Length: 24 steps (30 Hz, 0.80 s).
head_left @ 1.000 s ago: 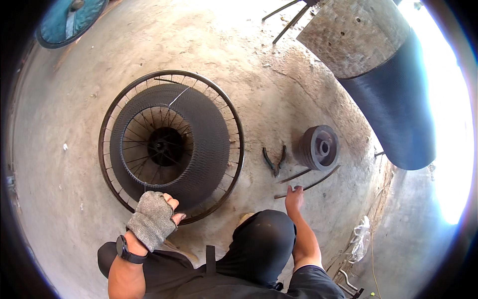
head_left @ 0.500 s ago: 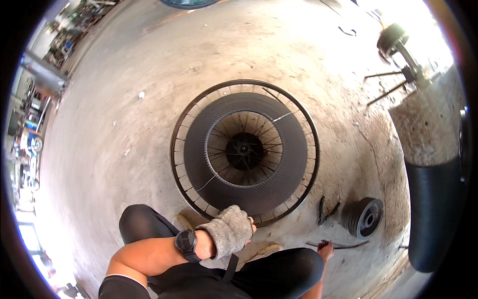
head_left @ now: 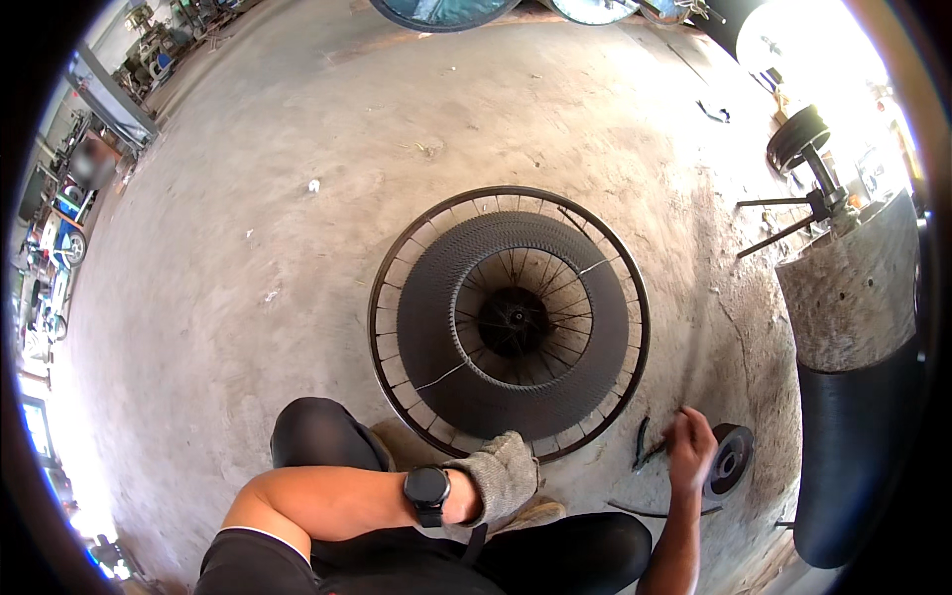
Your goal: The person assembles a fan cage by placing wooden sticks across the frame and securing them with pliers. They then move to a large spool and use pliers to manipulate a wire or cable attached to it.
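Observation:
A spoked wheel (head_left: pixel 647 327) lies flat on the floor before me, with a broad dark ring (head_left: pixel 426 297), toothed along its inner edge, inside its rim. Two pale wires cross the ring. My left hand (head_left: pixel 504 474), in a grey fingerless glove, is curled closed by the wheel's near rim; whatever its fingers hold, if anything, is hidden. My bare right hand (head_left: pixel 691 448), blurred at the fingers, hovers between dark-handled pliers (head_left: pixel 643 446) and a grooved dark pulley (head_left: pixel 731 458). I cannot tell whether it holds anything. A thin dark strip (head_left: pixel 659 513) lies below it.
At the right stand a pale, rough cylinder (head_left: pixel 858 297) with a metal shaft and rods on top, and a black cylinder (head_left: pixel 848 456) nearer me. Blue-tinted round objects (head_left: pixel 446 10) are at the far edge. Machines and motorbikes (head_left: pixel 59 238) line the left.
My right hand has left the dark strip and risen forward beside the pliers and pulley. A blurred dark streak now shows beyond it. The view has shifted, so the wheel appears lower and further right.

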Motion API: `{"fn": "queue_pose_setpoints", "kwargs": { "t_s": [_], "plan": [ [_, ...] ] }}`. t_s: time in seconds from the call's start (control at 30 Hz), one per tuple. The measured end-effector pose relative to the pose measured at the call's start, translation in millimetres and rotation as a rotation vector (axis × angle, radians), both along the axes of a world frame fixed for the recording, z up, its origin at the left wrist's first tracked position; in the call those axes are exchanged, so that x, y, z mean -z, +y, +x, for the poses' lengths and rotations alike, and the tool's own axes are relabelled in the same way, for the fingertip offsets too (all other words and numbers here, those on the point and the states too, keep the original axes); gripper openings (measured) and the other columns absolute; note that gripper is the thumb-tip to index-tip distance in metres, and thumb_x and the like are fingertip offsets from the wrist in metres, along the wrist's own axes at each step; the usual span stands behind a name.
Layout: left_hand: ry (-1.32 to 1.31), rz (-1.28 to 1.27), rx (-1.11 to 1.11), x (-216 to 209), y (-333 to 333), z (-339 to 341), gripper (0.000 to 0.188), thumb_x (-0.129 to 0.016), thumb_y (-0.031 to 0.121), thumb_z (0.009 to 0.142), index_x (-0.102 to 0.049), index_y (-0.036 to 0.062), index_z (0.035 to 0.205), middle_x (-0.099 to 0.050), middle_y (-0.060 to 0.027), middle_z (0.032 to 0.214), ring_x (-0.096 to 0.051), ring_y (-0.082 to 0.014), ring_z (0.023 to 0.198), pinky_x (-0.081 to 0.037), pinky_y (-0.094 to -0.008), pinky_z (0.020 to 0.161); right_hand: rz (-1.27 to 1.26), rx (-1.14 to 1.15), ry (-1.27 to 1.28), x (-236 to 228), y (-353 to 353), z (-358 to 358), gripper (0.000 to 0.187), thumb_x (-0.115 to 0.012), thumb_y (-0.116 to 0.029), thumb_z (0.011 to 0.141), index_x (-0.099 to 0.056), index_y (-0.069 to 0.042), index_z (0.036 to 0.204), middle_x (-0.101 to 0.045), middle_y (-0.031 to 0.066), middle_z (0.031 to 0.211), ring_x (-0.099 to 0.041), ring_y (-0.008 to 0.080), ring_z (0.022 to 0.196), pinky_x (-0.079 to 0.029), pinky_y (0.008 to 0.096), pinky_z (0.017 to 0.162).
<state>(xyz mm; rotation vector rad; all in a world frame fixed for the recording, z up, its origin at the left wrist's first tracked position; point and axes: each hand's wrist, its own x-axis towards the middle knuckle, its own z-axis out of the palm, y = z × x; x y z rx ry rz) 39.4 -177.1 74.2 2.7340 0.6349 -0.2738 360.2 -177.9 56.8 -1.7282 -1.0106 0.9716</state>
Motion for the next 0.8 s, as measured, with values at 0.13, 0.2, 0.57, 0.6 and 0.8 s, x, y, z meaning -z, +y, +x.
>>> {"fn": "queue_pose_setpoints", "kwargs": {
  "t_s": [0.13, 0.2, 0.57, 0.6, 0.8],
  "plan": [
    [0.049, 0.048, -0.010, -5, -4, -4, 0.012, -0.059, 0.020, 0.082, -0.064, 0.0097, 0.084, -0.061, -0.0019, 0.071, -0.065, -0.0222, 0.070, -0.041, -0.0391, 0.058, -0.322, -0.465, 0.024, 7, 56, -56, 0.020, -0.062, -0.016, 0.096, -0.070, 0.001, 0.103, -0.065, 0.0015, 0.072, -0.053, 0.0058, 0.062, -0.042, 0.0236, 0.055],
    [0.042, 0.052, -0.014, -5, -4, -6, 0.012, -0.059, 0.021, 0.081, -0.064, 0.0105, 0.084, -0.061, -0.0010, 0.072, -0.065, -0.0213, 0.071, -0.041, -0.0385, 0.058, -0.352, -0.600, -0.021, 19, 68, -77, 0.022, -0.063, -0.018, 0.095, -0.070, 0.001, 0.101, -0.065, 0.0022, 0.072, -0.053, 0.0077, 0.062, -0.043, 0.0258, 0.056],
    [0.052, 0.028, 0.000, -10, -8, -22, 0.011, -0.058, 0.021, 0.082, -0.064, 0.0118, 0.084, -0.063, -0.0008, 0.075, -0.064, -0.0203, 0.075, -0.042, -0.0380, 0.062, -0.639, -0.552, -0.047, 45, 56, -64, 0.032, -0.066, -0.028, 0.093, -0.072, 0.002, 0.100, -0.066, 0.0038, 0.078, -0.057, 0.0107, 0.066, -0.045, 0.0276, 0.058],
    [0.039, 0.028, 0.000, -10, -7, -21, 0.011, -0.058, 0.021, 0.083, -0.064, 0.0116, 0.084, -0.063, -0.0008, 0.075, -0.064, -0.0205, 0.075, -0.041, -0.0380, 0.062, -0.644, -0.544, -0.051, 45, 55, -64, 0.031, -0.066, -0.027, 0.093, -0.072, 0.003, 0.101, -0.067, 0.0041, 0.079, -0.058, 0.0108, 0.067, -0.046, 0.0274, 0.059],
    [0.005, -0.015, -0.005, -13, -5, -14, 0.012, -0.057, 0.021, 0.084, -0.065, 0.0115, 0.084, -0.063, -0.0010, 0.075, -0.064, -0.0211, 0.075, -0.041, -0.0388, 0.063, -0.623, -0.548, -0.020, 40, 56, -65, 0.028, -0.068, -0.022, 0.092, -0.070, 0.004, 0.103, -0.069, 0.0059, 0.082, -0.062, 0.0117, 0.072, -0.049, 0.0276, 0.066]
  ]
}}
